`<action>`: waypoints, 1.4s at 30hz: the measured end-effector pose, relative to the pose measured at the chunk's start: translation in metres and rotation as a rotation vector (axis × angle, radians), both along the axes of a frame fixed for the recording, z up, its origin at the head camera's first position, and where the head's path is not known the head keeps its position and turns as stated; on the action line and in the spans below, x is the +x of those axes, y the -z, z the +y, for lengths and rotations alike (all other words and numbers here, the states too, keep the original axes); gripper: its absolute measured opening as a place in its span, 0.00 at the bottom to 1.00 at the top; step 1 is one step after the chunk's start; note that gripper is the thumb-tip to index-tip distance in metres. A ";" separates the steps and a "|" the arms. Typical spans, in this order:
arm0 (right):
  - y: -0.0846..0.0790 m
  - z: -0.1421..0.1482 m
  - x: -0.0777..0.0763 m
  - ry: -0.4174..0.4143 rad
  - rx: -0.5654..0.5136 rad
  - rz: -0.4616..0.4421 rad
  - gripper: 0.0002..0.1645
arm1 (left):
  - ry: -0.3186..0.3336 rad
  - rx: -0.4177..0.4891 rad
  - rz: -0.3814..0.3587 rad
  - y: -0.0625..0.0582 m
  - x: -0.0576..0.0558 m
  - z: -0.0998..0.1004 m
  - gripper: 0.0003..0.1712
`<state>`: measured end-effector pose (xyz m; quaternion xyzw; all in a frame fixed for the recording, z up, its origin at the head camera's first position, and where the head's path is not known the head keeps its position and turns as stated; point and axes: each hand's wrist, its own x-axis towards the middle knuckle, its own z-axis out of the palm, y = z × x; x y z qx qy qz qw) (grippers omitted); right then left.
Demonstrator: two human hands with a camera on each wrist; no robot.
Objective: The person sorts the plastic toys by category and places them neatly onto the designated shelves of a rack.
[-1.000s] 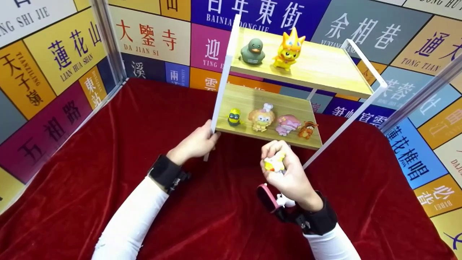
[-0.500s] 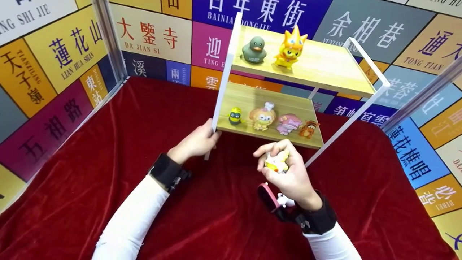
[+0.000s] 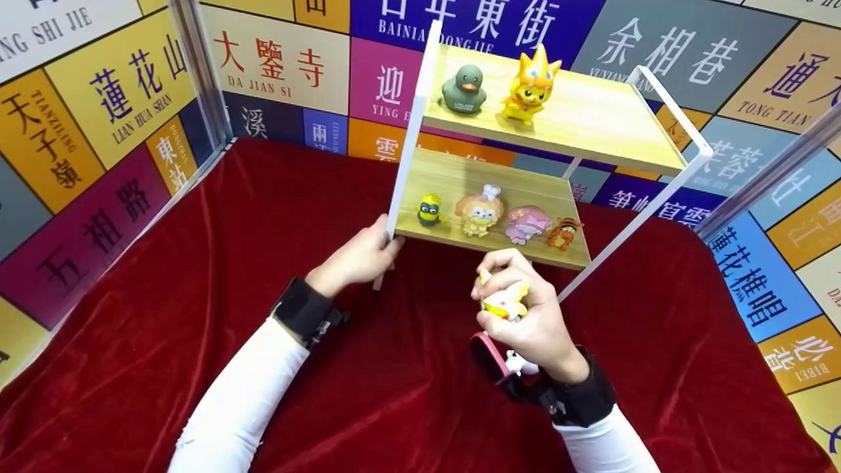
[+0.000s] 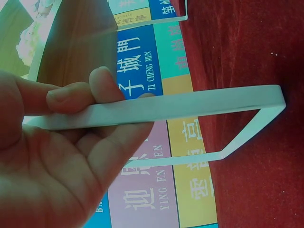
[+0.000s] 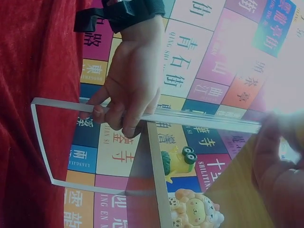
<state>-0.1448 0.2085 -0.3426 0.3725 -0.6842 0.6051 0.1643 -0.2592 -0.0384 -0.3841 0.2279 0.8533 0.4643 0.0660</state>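
Note:
My left hand (image 3: pixel 358 261) grips the white left post (image 3: pixel 407 148) of a two-level shelf rack, just by the front corner of the lower board (image 3: pixel 525 187). In the left wrist view its thumb and fingers wrap the flat white bar (image 4: pixel 190 105). My right hand (image 3: pixel 529 318) holds a small yellow and white figurine (image 3: pixel 506 303) in curled fingers, in front of the lower board and below it in view; much of the figurine is hidden. On that board stand a minion (image 3: pixel 430 211), a chef-hatted animal figure (image 3: pixel 481 211), a pink figure (image 3: pixel 527 225) and a tiger figure (image 3: pixel 564 234).
A green duck (image 3: pixel 464 92) and a yellow crowned figure (image 3: pixel 527 90) stand on the upper board (image 3: pixel 611 121). Red velvet cloth (image 3: pixel 368 394) covers the surface below. Printed panels (image 3: pixel 282 72) rise behind. A pink-rimmed dark disc (image 3: pixel 489 358) sits at my right wrist.
The right fingers loosened around the figurine half a second ago and are now curled in on it again, and the figurine has shifted slightly within them. My left hand keeps its place on the post.

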 end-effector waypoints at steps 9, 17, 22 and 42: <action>0.000 -0.001 0.003 0.028 -0.109 -0.092 0.24 | -0.002 0.002 -0.001 0.000 0.000 0.000 0.18; 0.000 0.000 0.003 -0.005 -0.139 -0.151 0.34 | -0.003 0.009 -0.012 0.002 -0.001 0.000 0.18; 0.002 0.001 0.002 -0.076 -0.121 -0.131 0.34 | 0.001 0.010 -0.019 0.001 0.000 0.000 0.19; -0.016 0.009 0.009 -0.126 -0.198 0.055 0.21 | -0.003 -0.009 -0.009 -0.001 0.000 0.001 0.18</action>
